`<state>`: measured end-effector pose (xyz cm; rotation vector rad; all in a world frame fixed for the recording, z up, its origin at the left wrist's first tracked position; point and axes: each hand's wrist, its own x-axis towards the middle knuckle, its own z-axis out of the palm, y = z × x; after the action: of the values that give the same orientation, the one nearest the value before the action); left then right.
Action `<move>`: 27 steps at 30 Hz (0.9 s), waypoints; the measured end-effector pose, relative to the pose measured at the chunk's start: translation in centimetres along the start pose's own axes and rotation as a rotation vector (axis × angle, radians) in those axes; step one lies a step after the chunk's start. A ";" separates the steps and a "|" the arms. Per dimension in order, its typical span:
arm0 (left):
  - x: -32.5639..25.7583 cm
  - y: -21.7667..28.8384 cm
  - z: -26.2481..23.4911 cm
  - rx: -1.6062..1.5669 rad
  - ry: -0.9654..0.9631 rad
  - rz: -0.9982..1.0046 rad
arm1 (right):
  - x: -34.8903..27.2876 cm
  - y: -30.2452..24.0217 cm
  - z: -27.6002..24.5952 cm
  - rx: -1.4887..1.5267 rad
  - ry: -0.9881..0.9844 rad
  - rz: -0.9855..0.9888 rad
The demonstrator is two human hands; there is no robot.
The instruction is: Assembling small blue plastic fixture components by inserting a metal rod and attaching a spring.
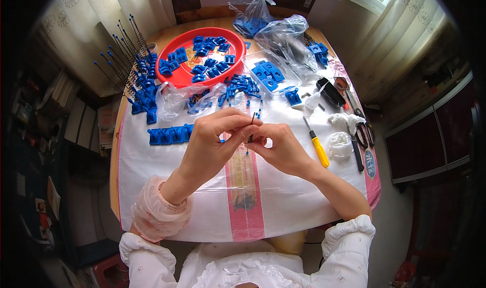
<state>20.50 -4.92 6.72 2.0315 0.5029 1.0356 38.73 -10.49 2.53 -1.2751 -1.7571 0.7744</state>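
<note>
Item: thin dark pin (252, 120), pinched by my left hand (215, 143) and right hand (281, 148) above surface (202, 207). Judged light, stiff, slippery; hold mid-shaft. Both grips narrow.

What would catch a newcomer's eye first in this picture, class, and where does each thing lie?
The red tray of blue parts at the table's far side stands out most. At the centre, the left hand and right hand meet over the white cloth, pinching a thin dark pin. A yellow screwdriver lies just right of the hands.
</note>
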 end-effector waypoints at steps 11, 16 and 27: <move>-1.0 -1.0 0.6 -0.421 0.009 -0.366 | -1.5 -2.6 -4.4 0.063 0.261 0.007; -5.5 -1.5 3.8 -0.735 -0.132 -0.703 | -3.8 -1.9 -3.4 0.261 0.456 0.021; -7.7 -4.3 4.5 -0.862 -0.096 -0.838 | -5.9 -0.3 0.4 0.152 0.473 -0.113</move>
<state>19.63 -9.33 -2.10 0.9388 0.6295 0.4809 39.18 -16.20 1.10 -1.1338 -1.3488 0.4812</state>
